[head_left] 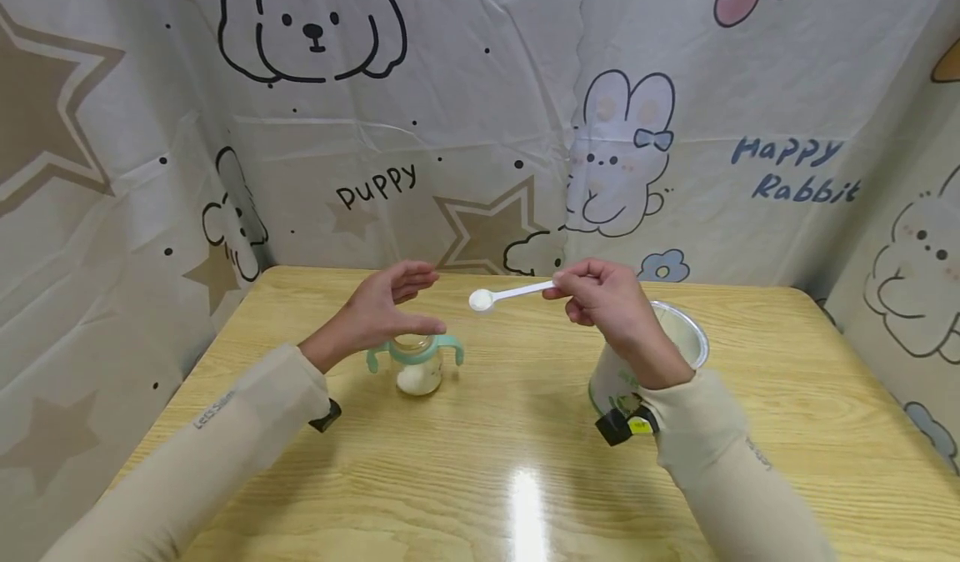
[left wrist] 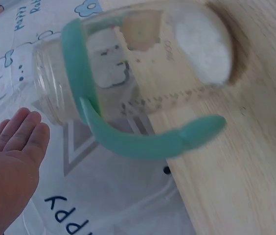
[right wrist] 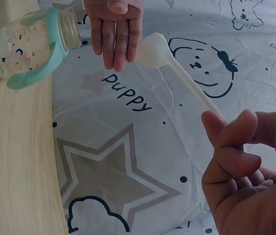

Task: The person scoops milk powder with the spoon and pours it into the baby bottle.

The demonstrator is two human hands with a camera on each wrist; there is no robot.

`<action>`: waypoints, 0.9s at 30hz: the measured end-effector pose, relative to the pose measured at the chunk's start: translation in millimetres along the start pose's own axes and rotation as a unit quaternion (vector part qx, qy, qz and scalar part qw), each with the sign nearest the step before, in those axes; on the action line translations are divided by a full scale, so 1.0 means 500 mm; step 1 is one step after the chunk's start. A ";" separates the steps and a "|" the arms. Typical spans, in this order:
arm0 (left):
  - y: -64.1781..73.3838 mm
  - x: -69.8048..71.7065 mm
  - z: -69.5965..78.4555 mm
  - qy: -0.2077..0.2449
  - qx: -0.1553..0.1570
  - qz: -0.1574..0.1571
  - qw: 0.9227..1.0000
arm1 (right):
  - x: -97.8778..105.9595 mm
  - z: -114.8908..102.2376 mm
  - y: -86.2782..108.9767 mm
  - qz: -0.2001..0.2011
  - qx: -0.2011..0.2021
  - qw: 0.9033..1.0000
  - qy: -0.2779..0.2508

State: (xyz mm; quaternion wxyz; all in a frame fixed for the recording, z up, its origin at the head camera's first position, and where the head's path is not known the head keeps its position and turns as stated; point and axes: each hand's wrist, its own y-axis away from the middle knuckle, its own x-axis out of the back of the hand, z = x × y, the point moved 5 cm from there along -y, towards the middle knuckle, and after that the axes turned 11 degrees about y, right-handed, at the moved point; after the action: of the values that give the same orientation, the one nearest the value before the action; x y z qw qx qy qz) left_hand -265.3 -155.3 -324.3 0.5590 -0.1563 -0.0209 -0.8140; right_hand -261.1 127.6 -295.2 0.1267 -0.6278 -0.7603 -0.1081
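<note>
A white measuring scoop [head_left: 517, 292] heaped with white powder is pinched by its handle's end in my right hand [head_left: 611, 303], held above the table. My left hand [head_left: 382, 303] hovers over a clear baby bottle [head_left: 420, 374], fingers extended and thumb apart, holding nothing. The bottle stands upright and uncapped, with a mint-green two-handled collar [left wrist: 81, 73] around its neck. White powder [left wrist: 201, 44] lies at its bottom. In the right wrist view the scoop's bowl [right wrist: 153, 51] appears near the left fingertips. Below my right wrist stands an open powder can [head_left: 611, 378], partly hidden by that arm.
The light wooden table [head_left: 450, 479] carries the bottle on the left and the can on the right. A printed cloth [head_left: 480, 87] with cartoon animals and stars hangs behind it and along both sides. A black wrist camera [head_left: 615, 427] sits close by the can.
</note>
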 end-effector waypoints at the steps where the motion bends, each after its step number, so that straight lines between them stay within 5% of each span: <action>1: 0.003 0.003 -0.003 -0.003 0.000 -0.001 1.000 | -0.004 -0.001 -0.001 -0.002 0.001 1.000 0.000; 15: 0.038 0.011 -0.059 -0.030 0.035 0.007 0.999 | -0.055 0.006 -0.017 -0.012 0.010 1.000 -0.025; 27: 0.056 0.010 -0.098 -0.050 0.035 0.024 0.998 | -0.100 0.008 -0.024 -0.021 -0.002 0.999 -0.045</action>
State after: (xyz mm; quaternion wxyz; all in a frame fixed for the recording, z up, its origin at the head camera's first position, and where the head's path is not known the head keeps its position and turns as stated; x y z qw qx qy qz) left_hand -252.7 -180.3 -373.3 0.5816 -0.1776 -0.0741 -0.7904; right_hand -263.9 80.5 -315.5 0.0883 -0.6159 -0.7783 -0.0839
